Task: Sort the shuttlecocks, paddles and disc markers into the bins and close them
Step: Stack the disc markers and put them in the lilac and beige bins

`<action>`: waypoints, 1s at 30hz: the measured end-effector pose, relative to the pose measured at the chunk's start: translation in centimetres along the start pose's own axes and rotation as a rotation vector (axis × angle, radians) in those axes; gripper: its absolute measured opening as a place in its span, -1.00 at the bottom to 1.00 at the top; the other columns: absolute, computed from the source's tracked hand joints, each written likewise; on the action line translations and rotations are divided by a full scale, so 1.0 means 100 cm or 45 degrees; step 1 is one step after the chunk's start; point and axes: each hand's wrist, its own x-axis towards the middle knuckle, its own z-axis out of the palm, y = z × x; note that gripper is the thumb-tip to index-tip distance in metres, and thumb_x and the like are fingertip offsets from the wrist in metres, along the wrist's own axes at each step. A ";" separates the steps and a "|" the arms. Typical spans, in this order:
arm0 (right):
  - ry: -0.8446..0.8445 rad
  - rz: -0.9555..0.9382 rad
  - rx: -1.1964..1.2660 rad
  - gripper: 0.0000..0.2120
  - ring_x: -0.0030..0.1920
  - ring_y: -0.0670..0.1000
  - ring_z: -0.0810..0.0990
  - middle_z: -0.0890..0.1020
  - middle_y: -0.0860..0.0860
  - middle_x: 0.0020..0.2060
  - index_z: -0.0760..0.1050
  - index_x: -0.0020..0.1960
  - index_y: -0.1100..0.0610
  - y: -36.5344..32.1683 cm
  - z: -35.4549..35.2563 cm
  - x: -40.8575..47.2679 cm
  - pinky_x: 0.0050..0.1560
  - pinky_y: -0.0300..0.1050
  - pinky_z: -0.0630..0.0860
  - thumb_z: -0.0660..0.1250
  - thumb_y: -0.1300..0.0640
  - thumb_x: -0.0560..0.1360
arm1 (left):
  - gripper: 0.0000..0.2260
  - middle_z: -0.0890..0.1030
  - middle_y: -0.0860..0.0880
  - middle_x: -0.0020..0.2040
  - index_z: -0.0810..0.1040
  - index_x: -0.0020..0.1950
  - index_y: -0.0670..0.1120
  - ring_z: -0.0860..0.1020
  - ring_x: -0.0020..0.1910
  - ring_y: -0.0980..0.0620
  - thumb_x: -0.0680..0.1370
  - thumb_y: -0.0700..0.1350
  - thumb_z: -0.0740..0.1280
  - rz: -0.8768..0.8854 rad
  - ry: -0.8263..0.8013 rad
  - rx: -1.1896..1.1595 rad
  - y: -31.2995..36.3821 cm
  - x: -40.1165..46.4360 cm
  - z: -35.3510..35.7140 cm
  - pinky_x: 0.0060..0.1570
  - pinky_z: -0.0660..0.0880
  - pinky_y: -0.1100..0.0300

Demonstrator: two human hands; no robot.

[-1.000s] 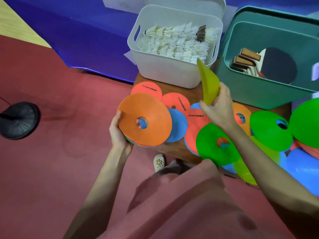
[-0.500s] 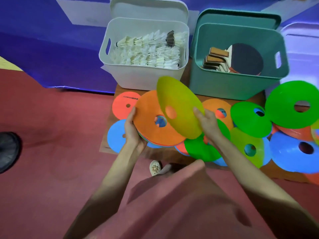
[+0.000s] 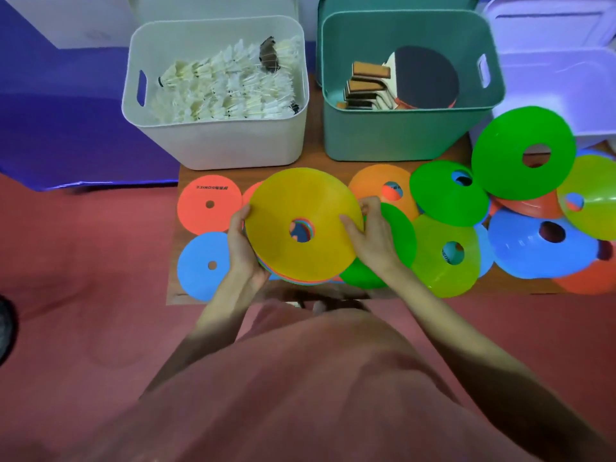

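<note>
A stack of disc markers (image 3: 301, 225) with a yellow one on top sits between my hands above the low wooden table (image 3: 173, 288). My left hand (image 3: 241, 241) grips its left rim and underside. My right hand (image 3: 370, 233) pinches the right rim of the yellow marker. Loose green (image 3: 521, 151), blue (image 3: 533, 251), orange (image 3: 376, 181) and lime (image 3: 440, 261) markers lie heaped to the right. Flat red (image 3: 208, 203) and blue (image 3: 200, 265) discs lie to the left. The white bin (image 3: 216, 141) holds shuttlecocks (image 3: 226, 85); the teal bin (image 3: 400, 135) holds paddles (image 3: 416, 78).
A pale lilac bin (image 3: 566, 78) stands open at the back right, its inside hidden by glare. Lids lean upright behind the bins. Red floor surrounds the table; a blue mat (image 3: 66, 128) lies at the back left. A dark round base (image 3: 5, 331) shows at the left edge.
My right hand brought the yellow marker down from upright and laid it flat on the orange-topped stack in my left hand. The view swung right, centring the bins.
</note>
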 end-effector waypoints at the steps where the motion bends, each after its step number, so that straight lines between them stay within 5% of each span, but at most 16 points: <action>1: 0.031 0.004 0.055 -0.75 -0.08 0.19 0.57 0.51 0.05 -0.13 0.34 0.14 0.23 0.004 -0.001 -0.003 -0.10 -0.02 0.38 0.27 0.11 0.56 | -0.67 0.69 -0.07 -0.01 0.58 0.11 -0.06 0.65 -0.10 -0.06 0.59 0.09 0.14 0.006 0.014 0.001 0.002 0.002 -0.003 -0.12 0.56 0.12; 6: 0.125 0.037 -0.096 -0.80 -0.07 0.23 0.59 0.54 0.16 0.00 0.40 0.12 0.24 0.041 -0.008 -0.020 -0.03 0.14 0.50 0.19 0.16 0.55 | -0.66 0.62 -0.10 0.19 0.58 0.19 -0.02 0.55 0.20 -0.16 0.56 0.12 0.19 0.046 0.096 -0.005 0.009 0.010 -0.024 0.22 0.46 -0.07; 10: -0.130 0.072 -0.459 -0.70 0.02 0.28 0.56 0.46 0.20 0.16 0.39 0.23 0.24 0.065 0.004 -0.033 0.00 0.15 0.51 0.25 0.21 0.51 | -0.70 0.65 -0.07 0.13 0.60 0.12 0.01 0.56 0.19 -0.14 0.57 0.11 0.18 0.086 0.116 0.014 0.013 0.011 -0.038 0.25 0.44 -0.08; 15: -0.415 0.213 -0.552 -0.35 0.17 0.29 0.52 0.38 0.22 0.32 0.10 0.44 0.25 0.066 0.020 -0.036 0.04 0.15 0.50 0.34 0.11 0.49 | -0.68 0.66 -0.05 0.11 0.58 0.16 0.01 0.60 0.10 -0.09 0.58 0.11 0.16 0.100 0.108 0.054 0.016 0.011 -0.043 0.16 0.49 -0.03; 22: 0.155 0.183 -0.386 0.14 0.35 0.16 0.37 0.29 0.12 0.41 0.08 0.48 0.18 0.011 -0.015 -0.045 0.15 0.07 0.45 0.56 -0.22 0.12 | -0.64 0.64 -0.06 0.16 0.53 0.27 -0.01 0.61 0.07 -0.07 0.59 0.11 0.14 0.114 0.077 0.063 0.021 0.011 -0.044 0.03 0.54 0.04; 26: 0.324 0.015 -0.089 -0.06 0.25 0.10 0.43 0.39 0.13 0.30 0.12 0.50 0.17 -0.006 -0.035 -0.033 0.17 -0.04 0.41 0.42 -0.13 0.26 | -0.64 0.64 -0.08 0.15 0.55 0.24 -0.03 0.60 0.11 -0.10 0.58 0.11 0.15 0.096 0.040 0.059 0.020 0.013 -0.035 0.05 0.53 0.01; 30: 0.462 0.004 0.539 -0.62 0.06 -0.18 0.50 0.55 0.08 0.11 0.44 0.24 0.24 -0.015 -0.041 -0.018 0.16 -0.16 0.41 0.13 0.11 0.50 | -0.63 0.60 -0.12 0.22 0.54 0.26 -0.05 0.55 0.19 -0.14 0.59 0.10 0.14 0.088 -0.015 0.089 0.019 0.014 -0.025 0.18 0.47 -0.05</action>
